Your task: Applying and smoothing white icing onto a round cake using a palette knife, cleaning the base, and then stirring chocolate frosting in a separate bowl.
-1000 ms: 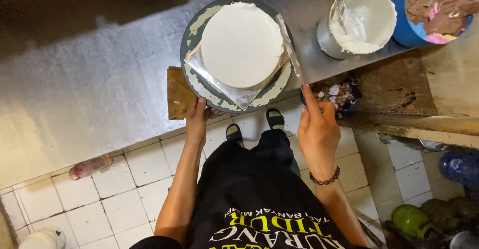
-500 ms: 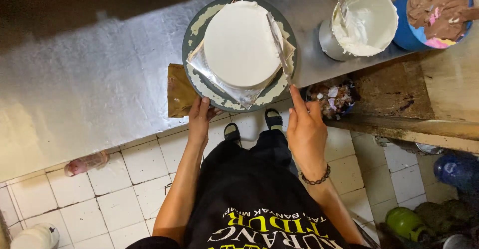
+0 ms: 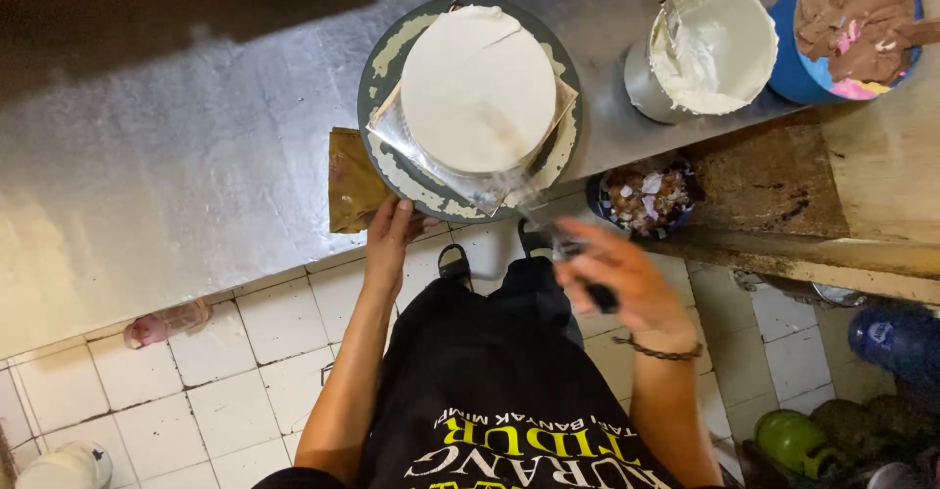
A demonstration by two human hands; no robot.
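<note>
Head: cake (image 3: pixel 478 88) above left hand (image 3: pixel 390 239).

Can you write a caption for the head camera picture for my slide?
Left hand at the turntable edge, right hand holding a spatula beside the white-frosted cake.

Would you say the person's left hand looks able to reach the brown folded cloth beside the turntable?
Probably yes: the left hand rests at the turntable rim, right next to the brown cloth, with nothing between them.

White cake (image 3: pixel 478 88), dark-green turntable (image 3: pixel 377 78), blue tub (image 3: pixel 788 68), brown cream (image 3: pixel 852 19)
</note>
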